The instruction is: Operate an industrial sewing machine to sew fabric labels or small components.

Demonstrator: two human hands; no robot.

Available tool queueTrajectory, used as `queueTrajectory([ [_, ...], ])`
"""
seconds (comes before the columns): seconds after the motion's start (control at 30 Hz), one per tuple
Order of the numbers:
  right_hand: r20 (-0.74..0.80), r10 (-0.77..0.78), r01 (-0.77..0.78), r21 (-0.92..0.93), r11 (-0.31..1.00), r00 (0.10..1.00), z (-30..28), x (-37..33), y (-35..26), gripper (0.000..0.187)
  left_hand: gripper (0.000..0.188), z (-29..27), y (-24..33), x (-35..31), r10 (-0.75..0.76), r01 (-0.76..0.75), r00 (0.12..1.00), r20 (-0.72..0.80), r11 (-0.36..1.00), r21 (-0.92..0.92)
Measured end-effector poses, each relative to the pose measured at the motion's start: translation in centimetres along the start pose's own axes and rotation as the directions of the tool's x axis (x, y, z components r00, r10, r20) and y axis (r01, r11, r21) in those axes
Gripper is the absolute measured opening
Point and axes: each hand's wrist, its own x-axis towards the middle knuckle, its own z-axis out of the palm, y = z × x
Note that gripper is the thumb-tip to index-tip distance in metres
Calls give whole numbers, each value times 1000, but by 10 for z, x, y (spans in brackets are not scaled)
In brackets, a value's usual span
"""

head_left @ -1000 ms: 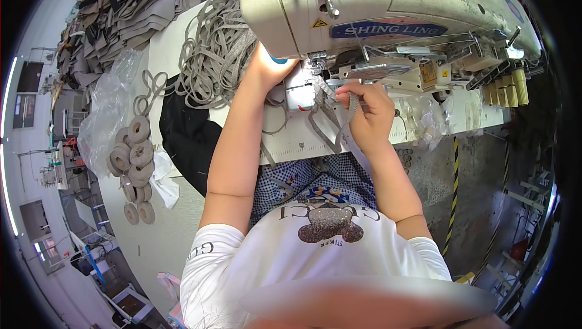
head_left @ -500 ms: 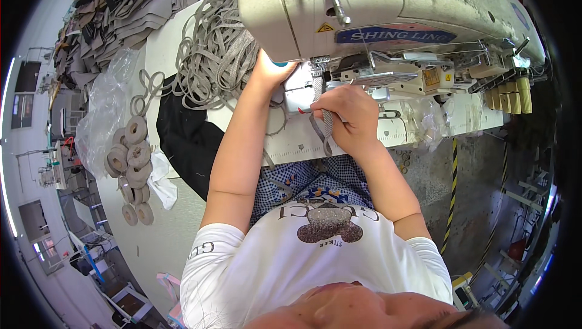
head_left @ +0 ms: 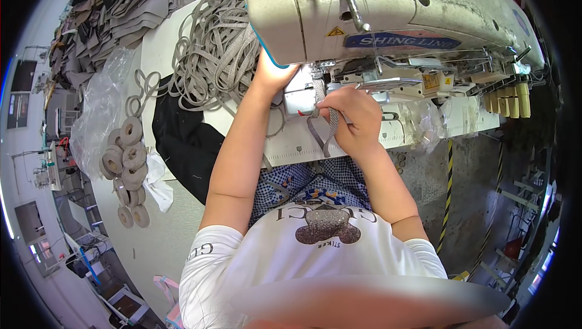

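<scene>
A large cream-coloured sewing machine [head_left: 364, 7] fills the upper part of the view, with light shining on its needle area. In front of its presser foot, my right hand [head_left: 356, 115] is closed in a pinch on a grey woven tape [head_left: 318, 89]. The tape runs up under the foot, and its loose part [head_left: 324, 138] hangs in a loop below my fingers. My left hand [head_left: 276, 75] reaches behind the machine's head at the left of the needle. Its fingers are hidden there, so what they touch does not show.
A big tangle of grey tape [head_left: 215, 50] lies left of the machine, beside black cloth [head_left: 185, 135]. Several tape rolls [head_left: 133, 156] and clear plastic [head_left: 100, 104] sit farther left. Grey fabric pieces [head_left: 130, 10] are heaped at far left. Thread cones [head_left: 512, 101] hang at right.
The view has shifted slightly, moving the machine a little to the right in the picture. My right hand keeps its pinch on the tape, and the hanging loop has swung somewhat.
</scene>
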Motion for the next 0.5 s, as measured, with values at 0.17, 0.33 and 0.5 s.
queueTrajectory([
  [0.17,-28,-59,59,2,998,998,3,1,3,27,39,-1,-5,3,-15,14,1000,18,999,34],
  [0.33,-15,-55,55,-3,998,998,2,2,1,26,39,2,8,3,-39,40,999,-16,998,40],
  [0.5,-34,-48,48,7,999,998,2,2,0,23,40,6,39,0,-23,28,999,-41,993,116],
])
